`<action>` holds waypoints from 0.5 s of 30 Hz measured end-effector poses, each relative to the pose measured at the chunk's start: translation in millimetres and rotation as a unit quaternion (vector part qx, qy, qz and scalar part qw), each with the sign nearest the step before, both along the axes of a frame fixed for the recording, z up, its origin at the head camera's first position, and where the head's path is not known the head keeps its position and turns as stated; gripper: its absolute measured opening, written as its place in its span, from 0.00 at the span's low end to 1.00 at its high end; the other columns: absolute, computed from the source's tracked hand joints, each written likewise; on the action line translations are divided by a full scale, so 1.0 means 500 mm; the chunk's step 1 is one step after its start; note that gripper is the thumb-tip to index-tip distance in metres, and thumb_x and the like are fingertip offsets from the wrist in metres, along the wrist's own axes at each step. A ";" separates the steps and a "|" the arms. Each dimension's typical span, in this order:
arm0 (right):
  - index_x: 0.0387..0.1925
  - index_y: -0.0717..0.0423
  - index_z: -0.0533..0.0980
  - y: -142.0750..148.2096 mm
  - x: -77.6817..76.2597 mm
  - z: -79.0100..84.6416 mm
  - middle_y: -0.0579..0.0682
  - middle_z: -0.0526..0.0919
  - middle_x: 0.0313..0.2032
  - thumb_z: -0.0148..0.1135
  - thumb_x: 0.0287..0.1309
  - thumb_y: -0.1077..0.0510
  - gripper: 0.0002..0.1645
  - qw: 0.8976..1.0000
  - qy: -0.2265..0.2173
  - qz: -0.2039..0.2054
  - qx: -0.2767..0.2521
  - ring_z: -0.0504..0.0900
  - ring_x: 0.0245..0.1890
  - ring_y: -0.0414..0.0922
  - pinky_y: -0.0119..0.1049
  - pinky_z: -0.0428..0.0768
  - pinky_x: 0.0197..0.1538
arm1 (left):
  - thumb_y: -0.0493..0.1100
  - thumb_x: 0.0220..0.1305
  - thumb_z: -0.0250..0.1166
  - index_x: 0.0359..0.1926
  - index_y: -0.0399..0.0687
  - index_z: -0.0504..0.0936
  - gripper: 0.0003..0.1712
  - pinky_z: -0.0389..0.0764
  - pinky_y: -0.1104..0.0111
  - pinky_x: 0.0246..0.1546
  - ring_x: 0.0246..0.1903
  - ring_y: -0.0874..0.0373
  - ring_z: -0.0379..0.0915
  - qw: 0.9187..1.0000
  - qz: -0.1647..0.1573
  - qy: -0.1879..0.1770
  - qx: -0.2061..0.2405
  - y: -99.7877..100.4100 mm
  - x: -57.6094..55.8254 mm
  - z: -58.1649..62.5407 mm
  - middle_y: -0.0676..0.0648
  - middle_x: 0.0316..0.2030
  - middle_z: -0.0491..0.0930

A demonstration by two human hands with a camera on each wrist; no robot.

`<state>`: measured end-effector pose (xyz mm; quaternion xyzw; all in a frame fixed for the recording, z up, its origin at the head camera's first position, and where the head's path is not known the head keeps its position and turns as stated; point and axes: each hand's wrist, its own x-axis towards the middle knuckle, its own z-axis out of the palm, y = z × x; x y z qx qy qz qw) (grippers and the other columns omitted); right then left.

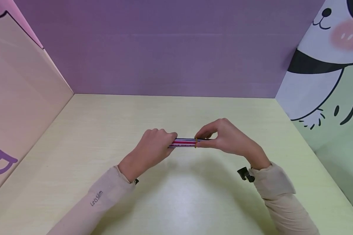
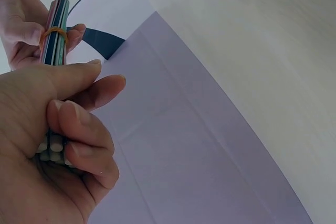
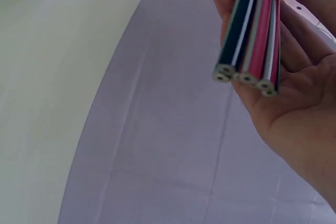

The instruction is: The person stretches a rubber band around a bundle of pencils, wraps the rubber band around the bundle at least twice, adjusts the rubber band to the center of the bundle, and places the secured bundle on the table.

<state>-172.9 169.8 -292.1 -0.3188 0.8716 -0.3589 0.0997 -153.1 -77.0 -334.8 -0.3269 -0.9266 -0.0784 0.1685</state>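
A bundle of striped pencils [image 1: 183, 142], dark blue, red and white, is held level above the table between both hands. My left hand [image 1: 153, 145] grips its left part with curled fingers; whitish pencil ends [image 2: 55, 142] show inside that hand in the left wrist view. A yellow-orange rubber band [image 1: 195, 142] goes round the bundle near its right part. Thumb and fingertips of my right hand [image 1: 230, 140] pinch the band from both sides. Flat, unsharpened ends with dark cores [image 3: 247, 78] stick out past the right fingers in the right wrist view.
Below the hands lies a pale wood-toned table [image 1: 179, 195]. A purple panel [image 1: 176, 49] closes its back edge. Pink [image 1: 20, 81] and green-white [image 1: 335, 137] printed panels rise at the left and right sides.
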 end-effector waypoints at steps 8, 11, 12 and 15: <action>0.41 0.46 0.87 -0.033 0.000 -0.021 0.35 0.87 0.33 0.73 0.57 0.55 0.09 0.998 -0.007 0.054 0.005 0.84 0.34 0.37 0.37 0.81 0.39 | 0.34 0.58 0.69 0.22 0.49 0.72 0.15 0.52 0.73 0.15 0.15 0.63 0.49 1.000 -0.020 -0.010 -0.009 0.010 0.003 -0.012 0.55 0.12 0.59; 0.43 0.45 0.86 -0.028 0.001 -0.017 0.34 0.86 0.33 0.74 0.56 0.54 0.12 0.999 0.001 0.044 0.011 0.83 0.33 0.37 0.38 0.80 0.37 | 0.35 0.59 0.69 0.23 0.49 0.73 0.14 0.53 0.72 0.15 0.15 0.62 0.51 1.000 -0.014 -0.010 -0.007 0.010 0.000 -0.012 0.55 0.13 0.60; 0.44 0.44 0.86 -0.025 0.001 -0.015 0.34 0.86 0.34 0.74 0.55 0.54 0.13 0.999 0.000 0.040 0.016 0.83 0.33 0.37 0.37 0.80 0.37 | 0.35 0.59 0.69 0.23 0.49 0.73 0.13 0.54 0.72 0.15 0.15 0.62 0.51 1.000 -0.011 -0.010 -0.006 0.009 -0.001 -0.011 0.55 0.13 0.61; 0.42 0.43 0.85 -0.018 0.003 -0.013 0.36 0.85 0.32 0.74 0.55 0.54 0.12 0.999 0.002 0.037 0.035 0.81 0.30 0.39 0.36 0.79 0.35 | 0.36 0.58 0.70 0.23 0.49 0.72 0.14 0.55 0.71 0.15 0.15 0.62 0.52 1.000 -0.006 -0.008 -0.003 0.007 -0.002 -0.009 0.55 0.12 0.61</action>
